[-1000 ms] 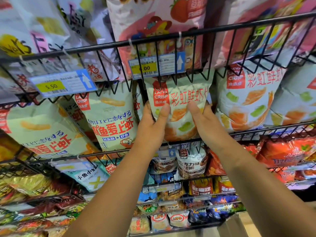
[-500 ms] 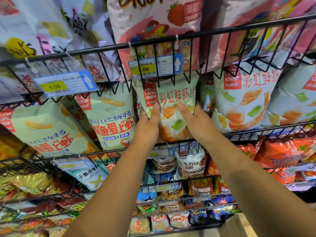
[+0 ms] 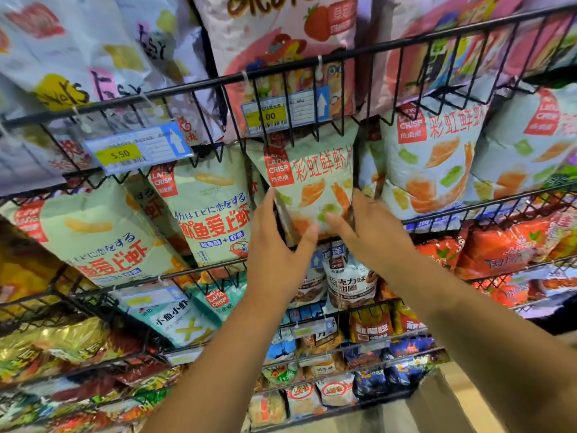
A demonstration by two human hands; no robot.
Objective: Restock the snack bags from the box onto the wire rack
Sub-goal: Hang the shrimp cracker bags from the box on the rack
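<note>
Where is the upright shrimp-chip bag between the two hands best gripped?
By its lower side edges, from the front and below. The bag stands upright in the rack, its top tucked behind the price tag; the left hand and right hand hold it there.

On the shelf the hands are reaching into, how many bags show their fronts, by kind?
Orange-and-green shrimp chip bags: 3
Yellow-stick bags: 2
Total: 5
Bags tucked behind are partly hidden, not counted.

Blue 5.50 price label (image 3: pixel 137 150), second price label (image 3: pixel 285 112) reading 6.00, white tie (image 3: pixel 319 66) above it
</note>
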